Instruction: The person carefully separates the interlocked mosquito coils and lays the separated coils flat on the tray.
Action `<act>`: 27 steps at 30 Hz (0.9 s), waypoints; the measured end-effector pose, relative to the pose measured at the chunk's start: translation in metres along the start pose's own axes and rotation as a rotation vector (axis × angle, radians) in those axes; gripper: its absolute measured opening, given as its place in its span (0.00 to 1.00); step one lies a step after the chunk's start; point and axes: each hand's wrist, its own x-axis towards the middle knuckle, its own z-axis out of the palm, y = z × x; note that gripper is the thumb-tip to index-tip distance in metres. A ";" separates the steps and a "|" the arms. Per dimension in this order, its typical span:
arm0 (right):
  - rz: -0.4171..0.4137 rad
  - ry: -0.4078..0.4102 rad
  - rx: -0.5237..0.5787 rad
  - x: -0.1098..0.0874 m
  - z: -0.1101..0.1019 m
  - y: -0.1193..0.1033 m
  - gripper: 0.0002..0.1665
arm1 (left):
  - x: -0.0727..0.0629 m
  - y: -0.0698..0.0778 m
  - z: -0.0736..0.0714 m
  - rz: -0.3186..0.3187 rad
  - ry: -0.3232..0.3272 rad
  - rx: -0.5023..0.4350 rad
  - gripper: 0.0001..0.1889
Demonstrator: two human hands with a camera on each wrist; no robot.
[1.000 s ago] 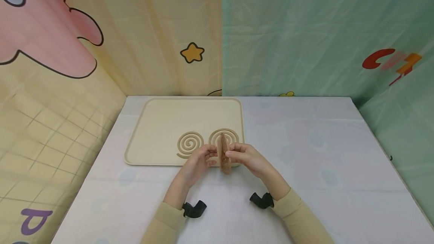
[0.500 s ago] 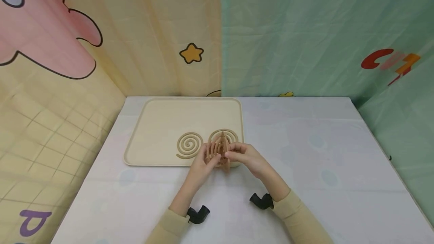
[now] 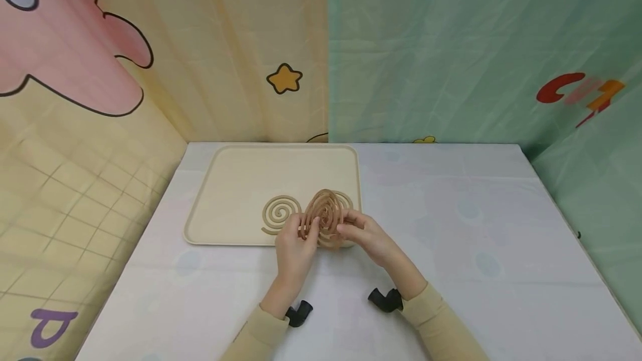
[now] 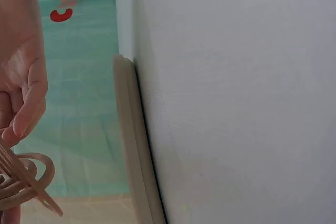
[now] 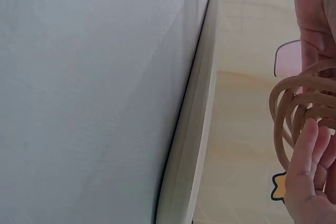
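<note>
Brown mosquito coils (image 3: 318,210), crossed through one another, are held up over the tray's front right corner. My left hand (image 3: 292,252) grips their left side, its thumb lying across the rings. At their right edge, my right hand (image 3: 370,243) pinches them between thumb and fingers. The right wrist view shows the right hand's fingers (image 5: 304,150) against the curved rings (image 5: 279,98). In the left wrist view the rings (image 4: 50,169) slant across each other at an angle. A tan coil (image 3: 280,213) lies flat on the tray, with another (image 3: 346,198) partly hidden behind the held ones.
The cream tray (image 3: 241,177) with a low raised rim sits at the back left of the white-covered table (image 3: 451,210). Patterned curtains (image 3: 426,43) stand behind and at both sides. Each wrist carries a black camera mount (image 3: 386,299).
The held coils have turned from edge-on to facing the head camera, their rings spreading apart. My left hand has shifted right and now grips them; the right hand has barely moved.
</note>
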 end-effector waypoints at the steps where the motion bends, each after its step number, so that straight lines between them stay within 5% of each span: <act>1: -0.006 0.010 -0.010 0.000 0.001 -0.001 0.24 | 0.000 0.000 0.001 0.040 0.019 0.027 0.08; 6: -0.023 0.102 -0.064 0.001 0.007 -0.008 0.25 | 0.000 -0.002 0.003 0.157 0.059 0.068 0.09; 10: -0.016 0.293 -0.123 0.004 0.014 -0.014 0.20 | 0.000 -0.002 0.003 0.136 0.044 0.039 0.09; 13: -0.072 0.422 -0.185 0.007 0.013 -0.015 0.14 | 0.003 0.000 -0.003 -0.037 -0.056 -0.082 0.07; 15: -0.123 0.463 -0.224 0.008 0.008 -0.015 0.13 | 0.009 0.000 -0.009 -0.221 -0.163 -0.209 0.06; 19: -0.145 0.402 -0.212 0.008 -0.006 -0.017 0.15 | 0.021 -0.004 -0.021 -0.502 -0.350 -0.386 0.09; 21: -0.132 0.330 -0.162 0.007 -0.010 -0.018 0.17 | 0.024 -0.006 -0.025 -0.562 -0.391 -0.433 0.11; 27: -0.070 0.174 -0.039 0.006 -0.014 -0.016 0.21 | 0.025 -0.012 -0.027 -0.588 -0.469 -0.485 0.19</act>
